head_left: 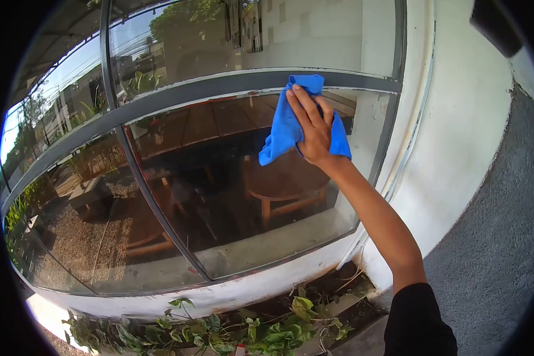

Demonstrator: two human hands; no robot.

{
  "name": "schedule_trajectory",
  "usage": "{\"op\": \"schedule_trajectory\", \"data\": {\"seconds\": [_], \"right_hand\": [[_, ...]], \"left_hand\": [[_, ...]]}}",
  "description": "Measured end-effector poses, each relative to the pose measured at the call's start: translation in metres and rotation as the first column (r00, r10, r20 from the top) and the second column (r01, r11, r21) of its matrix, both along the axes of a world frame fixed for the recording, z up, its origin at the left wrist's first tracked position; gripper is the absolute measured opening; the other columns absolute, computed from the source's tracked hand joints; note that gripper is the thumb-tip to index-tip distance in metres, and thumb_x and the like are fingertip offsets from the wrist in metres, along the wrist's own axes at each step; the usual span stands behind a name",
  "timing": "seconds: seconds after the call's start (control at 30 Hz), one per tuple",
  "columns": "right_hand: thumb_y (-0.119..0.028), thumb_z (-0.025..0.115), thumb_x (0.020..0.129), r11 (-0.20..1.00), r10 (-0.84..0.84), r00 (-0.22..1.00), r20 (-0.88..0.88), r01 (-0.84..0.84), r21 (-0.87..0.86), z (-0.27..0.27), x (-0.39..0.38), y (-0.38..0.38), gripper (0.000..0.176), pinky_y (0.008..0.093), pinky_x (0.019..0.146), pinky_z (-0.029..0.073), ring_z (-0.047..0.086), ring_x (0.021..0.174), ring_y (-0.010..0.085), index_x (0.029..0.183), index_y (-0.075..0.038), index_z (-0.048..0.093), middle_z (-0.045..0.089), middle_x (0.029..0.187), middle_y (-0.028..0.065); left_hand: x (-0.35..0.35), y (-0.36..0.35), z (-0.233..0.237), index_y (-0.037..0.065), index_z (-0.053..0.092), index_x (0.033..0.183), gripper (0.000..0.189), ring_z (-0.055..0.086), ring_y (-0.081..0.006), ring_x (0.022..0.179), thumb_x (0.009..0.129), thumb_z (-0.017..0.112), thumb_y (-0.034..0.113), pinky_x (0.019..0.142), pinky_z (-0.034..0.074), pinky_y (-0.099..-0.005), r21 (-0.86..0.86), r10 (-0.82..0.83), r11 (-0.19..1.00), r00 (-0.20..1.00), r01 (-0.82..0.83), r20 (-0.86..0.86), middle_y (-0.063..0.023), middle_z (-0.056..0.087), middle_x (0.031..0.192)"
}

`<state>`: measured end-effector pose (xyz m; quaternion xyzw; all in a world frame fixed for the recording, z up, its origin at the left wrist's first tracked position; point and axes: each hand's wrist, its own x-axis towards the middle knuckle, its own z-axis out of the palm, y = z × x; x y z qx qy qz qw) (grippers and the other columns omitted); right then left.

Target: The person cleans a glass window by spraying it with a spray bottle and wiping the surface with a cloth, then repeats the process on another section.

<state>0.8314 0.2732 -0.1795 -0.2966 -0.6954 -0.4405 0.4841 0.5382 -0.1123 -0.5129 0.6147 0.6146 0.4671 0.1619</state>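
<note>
My right hand (315, 127) presses a blue cloth (283, 132) against the window. Its fingers lie over the cloth and point up and to the left. The upper edge of the cloth overlaps the dark grey crossbar (219, 88) of the window frame, and the rest hangs over the lower glass pane (219, 172). A black sleeve covers my upper arm at the lower right. My left hand is out of view.
Leafy plants (267, 335) grow in a bed below the white sill. To the right stands a white wall (457, 130) beside rough grey paving (492, 255). A wooden table (288, 178) shows through the glass, mixed with reflections. A small red-and-white object (240, 350) shows at the bottom edge.
</note>
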Motion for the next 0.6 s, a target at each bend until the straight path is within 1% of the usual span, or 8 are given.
{"op": "schedule_trajectory", "data": {"seconds": [0.1, 0.23, 0.3, 0.33, 0.4, 0.5, 0.53, 0.6], "right_hand": [[0.000, 0.068, 0.070, 1.000, -0.028, 0.996, -0.084, 0.028, -0.004, -0.004, 0.072, 0.013, 0.076, 0.0377, 0.104, 0.036, 0.040, 0.121, 0.0304, 0.142, -0.012, 0.047, 0.040, 0.150, 0.0023], [0.001, 0.061, 0.078, 0.988, -0.108, 0.980, -0.169, 0.125, 0.092, -0.009, 0.161, 0.034, 0.070, 0.0390, 0.105, 0.032, 0.039, 0.121, 0.0321, 0.144, -0.008, 0.043, 0.036, 0.152, 0.0048], [0.001, 0.056, 0.081, 0.978, -0.175, 0.947, -0.270, 0.200, 0.066, -0.016, 0.206, 0.038, 0.067, 0.0412, 0.107, 0.029, 0.040, 0.122, 0.0326, 0.146, -0.005, 0.040, 0.035, 0.153, 0.0086], [0.001, 0.054, 0.082, 0.967, -0.234, 0.919, -0.317, 0.253, 0.020, -0.018, 0.223, 0.037, 0.066, 0.0424, 0.107, 0.028, 0.040, 0.123, 0.0333, 0.146, -0.004, 0.039, 0.034, 0.153, 0.0108], [0.004, 0.050, 0.081, 0.984, -0.158, 0.924, -0.348, 0.178, 0.025, -0.017, 0.225, 0.039, 0.067, 0.0436, 0.108, 0.027, 0.041, 0.126, 0.0352, 0.146, -0.004, 0.038, 0.033, 0.153, 0.0149], [-0.003, 0.052, 0.084, 0.972, -0.203, 0.931, -0.303, 0.230, 0.054, -0.020, 0.229, 0.041, 0.064, 0.0459, 0.110, 0.025, 0.038, 0.132, 0.0371, 0.147, -0.005, 0.038, 0.032, 0.153, 0.0165], [-0.009, 0.050, 0.090, 0.977, -0.179, 0.923, -0.341, 0.209, 0.053, -0.022, 0.228, 0.044, 0.058, 0.0473, 0.114, 0.021, 0.034, 0.136, 0.0386, 0.147, -0.007, 0.038, 0.031, 0.153, 0.0175], [-0.015, 0.046, 0.095, 0.944, -0.228, 0.906, -0.357, 0.295, 0.147, -0.021, 0.213, 0.040, 0.053, 0.0485, 0.116, 0.018, 0.027, 0.140, 0.0414, 0.147, -0.008, 0.038, 0.030, 0.154, 0.0171]], "left_hand": [[0.022, 0.004, 0.009, 0.001, 0.067, 0.102, 0.021, 0.067, -0.0228, 0.080, 0.083, 0.071, 0.010, 0.071, 0.053, -0.0359, -0.096, -0.019, 0.995, 1.000, 0.019, -0.002, -0.0135, 0.070, 0.088], [0.049, 0.004, -0.005, 0.003, 0.067, 0.100, 0.019, 0.067, -0.0264, 0.079, 0.084, 0.070, 0.011, 0.071, 0.053, -0.0381, -0.055, -0.002, 0.998, 0.994, -0.004, -0.110, -0.0146, 0.068, 0.087], [0.063, -0.001, -0.012, 0.002, 0.066, 0.102, 0.020, 0.066, -0.0304, 0.081, 0.084, 0.069, 0.011, 0.072, 0.052, -0.0402, -0.164, 0.012, 0.986, 0.990, 0.012, 0.140, -0.0163, 0.067, 0.089], [0.061, -0.006, -0.034, 0.002, 0.066, 0.102, 0.020, 0.066, -0.0304, 0.081, 0.084, 0.069, 0.011, 0.072, 0.052, -0.0402, -0.171, 0.027, 0.985, 0.989, -0.002, 0.144, -0.0163, 0.067, 0.089], [0.055, -0.016, -0.081, 0.002, 0.065, 0.102, 0.021, 0.064, -0.0338, 0.082, 0.084, 0.067, 0.010, 0.073, 0.052, -0.0413, -0.155, -0.089, 0.985, 0.994, 0.079, -0.059, -0.0174, 0.066, 0.089], [0.084, -0.017, -0.046, 0.003, 0.065, 0.104, 0.021, 0.064, -0.0351, 0.084, 0.084, 0.066, 0.010, 0.073, 0.051, -0.0426, -0.071, -0.097, 0.993, 0.995, 0.094, -0.038, -0.0182, 0.065, 0.090], [0.093, -0.017, -0.026, 0.003, 0.065, 0.104, 0.021, 0.064, -0.0351, 0.084, 0.084, 0.066, 0.010, 0.073, 0.051, -0.0426, -0.078, -0.073, 0.995, 0.997, 0.070, -0.038, -0.0182, 0.065, 0.090], [0.106, -0.020, 0.009, 0.003, 0.065, 0.105, 0.023, 0.064, -0.0354, 0.086, 0.084, 0.066, 0.012, 0.074, 0.051, -0.0433, -0.183, 0.046, 0.983, 0.991, -0.022, 0.128, -0.0182, 0.066, 0.092]]}}
